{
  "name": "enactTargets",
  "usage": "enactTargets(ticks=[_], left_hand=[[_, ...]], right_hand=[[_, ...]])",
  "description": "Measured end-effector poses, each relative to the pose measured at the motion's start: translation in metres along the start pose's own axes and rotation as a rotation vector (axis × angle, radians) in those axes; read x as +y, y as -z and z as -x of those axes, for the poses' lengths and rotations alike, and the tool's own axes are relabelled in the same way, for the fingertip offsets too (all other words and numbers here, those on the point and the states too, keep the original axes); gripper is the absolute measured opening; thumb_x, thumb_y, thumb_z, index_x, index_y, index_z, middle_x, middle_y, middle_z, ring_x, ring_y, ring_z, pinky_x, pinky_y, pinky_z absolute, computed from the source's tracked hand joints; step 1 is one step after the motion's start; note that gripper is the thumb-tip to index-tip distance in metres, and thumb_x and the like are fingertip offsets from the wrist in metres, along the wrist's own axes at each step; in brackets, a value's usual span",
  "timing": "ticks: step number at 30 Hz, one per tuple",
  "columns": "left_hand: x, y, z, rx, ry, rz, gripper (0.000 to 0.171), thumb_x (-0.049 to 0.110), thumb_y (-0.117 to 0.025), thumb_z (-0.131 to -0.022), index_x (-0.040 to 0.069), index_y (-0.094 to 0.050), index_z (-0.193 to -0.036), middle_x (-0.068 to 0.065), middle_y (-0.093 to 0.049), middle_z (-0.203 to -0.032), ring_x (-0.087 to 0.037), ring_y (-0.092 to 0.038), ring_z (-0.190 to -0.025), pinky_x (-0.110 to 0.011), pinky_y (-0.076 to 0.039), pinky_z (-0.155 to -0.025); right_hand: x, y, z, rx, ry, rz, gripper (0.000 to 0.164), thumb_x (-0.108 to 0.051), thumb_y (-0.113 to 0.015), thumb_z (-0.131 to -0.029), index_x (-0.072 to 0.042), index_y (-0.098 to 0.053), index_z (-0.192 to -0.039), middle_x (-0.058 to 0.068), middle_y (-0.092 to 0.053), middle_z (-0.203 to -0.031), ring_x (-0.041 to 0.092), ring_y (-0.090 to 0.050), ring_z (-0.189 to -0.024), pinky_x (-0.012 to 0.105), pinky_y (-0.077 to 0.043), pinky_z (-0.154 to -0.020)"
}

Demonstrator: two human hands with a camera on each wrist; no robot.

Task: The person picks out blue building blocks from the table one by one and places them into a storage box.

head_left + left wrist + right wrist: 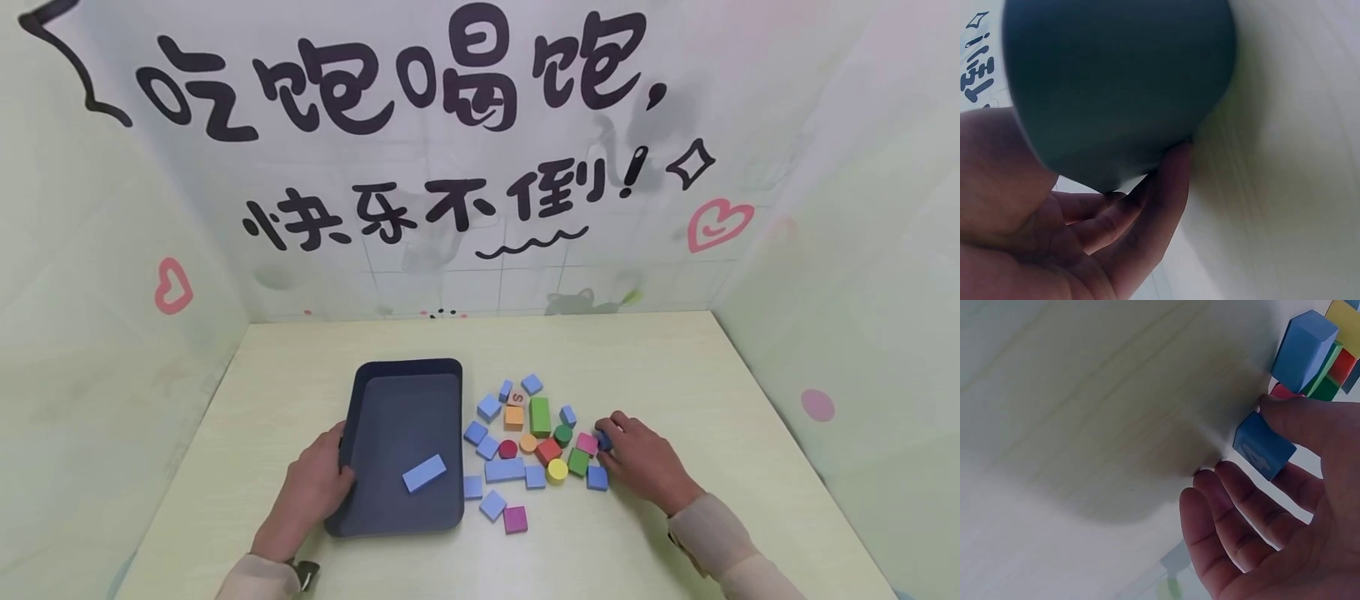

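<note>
A dark grey tray [405, 392] lies on the left of the table, with one long blue block [424, 473] inside. My left hand [318, 477] grips its left side, thumb at the rim; in the left wrist view the fingers curl against the outer wall of the tray [1122, 81]. At the right edge of the block cluster, my right hand [637, 454] pinches a small blue block [1263, 447] marked with a figure like a 4. Thumb and index finger hold it while the other fingers extend past it. A pink block [587, 444] is right beside it.
Several loose blocks lie between tray and right hand, among them a green block [539, 417], a yellow cylinder [557, 472], a red block [548, 451] and a purple block [515, 519]. Printed cloth walls [480, 283] enclose the table's back and sides.
</note>
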State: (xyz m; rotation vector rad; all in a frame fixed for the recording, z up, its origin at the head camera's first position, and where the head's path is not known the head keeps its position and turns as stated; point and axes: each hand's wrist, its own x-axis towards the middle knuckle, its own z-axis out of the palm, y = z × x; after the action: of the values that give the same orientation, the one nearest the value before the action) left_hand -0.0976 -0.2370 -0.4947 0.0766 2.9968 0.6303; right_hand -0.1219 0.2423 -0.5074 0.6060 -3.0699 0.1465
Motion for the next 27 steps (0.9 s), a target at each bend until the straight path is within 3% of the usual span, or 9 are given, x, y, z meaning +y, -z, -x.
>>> enactTargets(ticks=[10,20,27], left_hand=[[-0.002,-0.002,0.003,0.017,-0.004,0.008,0.065,0.006,-0.058,-0.088,-0.009,-0.034,-0.146,-0.031,-0.052,-0.128,-0.048,-0.054,-0.115,-0.059,-0.047,-0.087],[-0.002,-0.003,0.002,0.025,-0.007,0.003,0.064,0.006,-0.059,-0.087,-0.010,-0.034,-0.145,-0.032,-0.052,-0.129,-0.048,-0.054,-0.116,-0.059,-0.047,-0.087],[0.001,0.000,0.002,0.016,-0.005,0.007,0.065,0.006,-0.060,-0.087,-0.011,-0.034,-0.144,-0.033,-0.051,-0.130,-0.048,-0.053,-0.116,-0.058,-0.047,-0.087]], right_hand=[[0.002,0.002,-0.001,0.027,0.050,-0.035,0.029,-0.021,-0.077,-0.086,-0.013,-0.062,-0.110,-0.003,-0.052,-0.098,0.013,-0.053,-0.082,0.031,-0.052,-0.070],[0.007,0.010,-0.009,-0.008,0.007,-0.114,0.030,-0.020,-0.075,-0.088,-0.008,-0.057,-0.109,0.000,-0.054,-0.094,0.015,-0.054,-0.080,0.036,-0.053,-0.077],[0.000,0.017,-0.019,0.041,0.014,-0.199,0.027,-0.013,-0.070,-0.089,-0.009,-0.051,-0.109,-0.002,-0.053,-0.085,0.015,-0.052,-0.071,0.034,-0.051,-0.069]])
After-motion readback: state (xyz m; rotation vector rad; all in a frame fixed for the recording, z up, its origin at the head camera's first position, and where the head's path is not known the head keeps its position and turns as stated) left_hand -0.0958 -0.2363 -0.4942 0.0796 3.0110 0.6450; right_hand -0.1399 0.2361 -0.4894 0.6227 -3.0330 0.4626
